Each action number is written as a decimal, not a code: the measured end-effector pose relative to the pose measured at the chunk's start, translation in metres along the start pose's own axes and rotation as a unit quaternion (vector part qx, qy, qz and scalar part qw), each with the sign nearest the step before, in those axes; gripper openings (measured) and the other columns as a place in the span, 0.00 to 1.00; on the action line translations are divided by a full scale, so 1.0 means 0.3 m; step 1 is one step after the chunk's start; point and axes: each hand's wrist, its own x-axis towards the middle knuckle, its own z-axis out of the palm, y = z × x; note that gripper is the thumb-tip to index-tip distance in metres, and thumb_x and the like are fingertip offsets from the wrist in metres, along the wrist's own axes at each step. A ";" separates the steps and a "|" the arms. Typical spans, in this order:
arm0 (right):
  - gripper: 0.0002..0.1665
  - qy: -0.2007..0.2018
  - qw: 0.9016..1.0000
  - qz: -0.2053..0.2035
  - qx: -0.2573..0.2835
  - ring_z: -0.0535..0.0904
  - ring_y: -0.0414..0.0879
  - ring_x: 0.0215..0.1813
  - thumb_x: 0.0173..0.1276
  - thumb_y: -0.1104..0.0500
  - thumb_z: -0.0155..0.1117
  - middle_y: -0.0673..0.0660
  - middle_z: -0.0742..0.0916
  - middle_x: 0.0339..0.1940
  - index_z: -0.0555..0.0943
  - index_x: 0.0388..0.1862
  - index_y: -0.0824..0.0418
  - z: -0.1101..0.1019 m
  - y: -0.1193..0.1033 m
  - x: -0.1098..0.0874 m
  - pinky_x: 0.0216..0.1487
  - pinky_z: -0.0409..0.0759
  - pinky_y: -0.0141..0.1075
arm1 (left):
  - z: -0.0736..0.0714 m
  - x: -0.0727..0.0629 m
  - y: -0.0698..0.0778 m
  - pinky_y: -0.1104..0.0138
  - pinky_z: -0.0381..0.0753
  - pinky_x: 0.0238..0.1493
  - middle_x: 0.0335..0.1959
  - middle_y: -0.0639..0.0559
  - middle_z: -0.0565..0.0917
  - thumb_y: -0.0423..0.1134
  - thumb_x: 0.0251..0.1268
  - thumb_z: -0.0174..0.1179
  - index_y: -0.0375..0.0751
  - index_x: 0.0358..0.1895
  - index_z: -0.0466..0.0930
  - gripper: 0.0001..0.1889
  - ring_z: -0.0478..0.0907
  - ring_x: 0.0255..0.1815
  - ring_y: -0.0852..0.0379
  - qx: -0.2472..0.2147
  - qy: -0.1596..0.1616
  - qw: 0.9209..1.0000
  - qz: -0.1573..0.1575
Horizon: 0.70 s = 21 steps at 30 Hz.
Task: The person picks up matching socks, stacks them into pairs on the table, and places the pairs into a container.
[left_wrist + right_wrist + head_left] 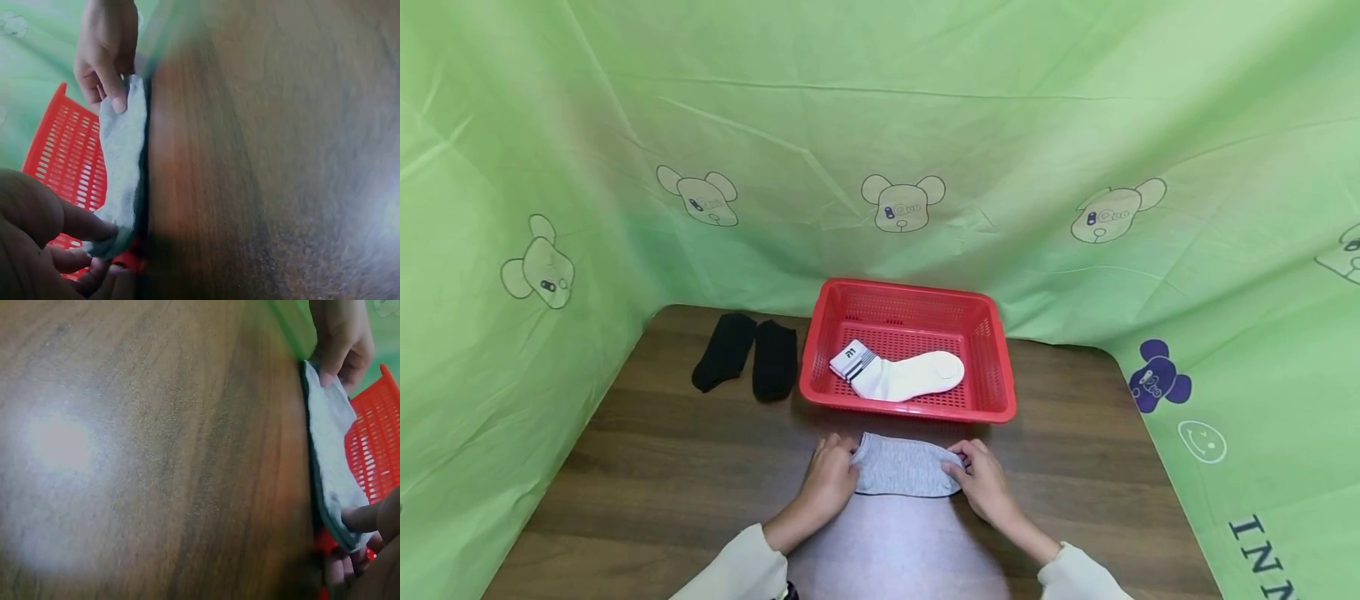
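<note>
A grey ankle sock (904, 468) lies stretched sideways between my two hands, in front of the basket. My left hand (832, 473) pinches its left end, the one with the opening. At the other end, my right hand (984, 479) grips the sock with thumb and fingers. In the left wrist view the left thumb presses on top of the grey sock (122, 162) while the fingers curl beneath. The right wrist view has the right thumb on the sock (331, 456) in the same way, and a dark edge shows along its underside.
Behind the sock stands a red plastic basket (1000, 367) with perforated walls. Inside it lies a white sock (917, 375) with dark stripes at the cuff. Two black socks, a left one (726, 350) and a right one (775, 360), lie left of the basket on the wooden table (700, 467).
</note>
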 end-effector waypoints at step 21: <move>0.20 -0.135 0.942 0.135 0.277 0.81 0.37 0.38 0.70 0.62 0.68 0.49 0.85 0.36 0.77 0.55 0.75 -0.253 -0.196 0.055 0.42 0.82 0.30 | -0.329 0.052 0.098 0.62 0.85 0.40 0.47 0.39 0.88 0.30 0.71 0.61 0.27 0.58 0.79 0.15 0.85 0.38 0.55 -0.397 -0.119 0.897 -0.157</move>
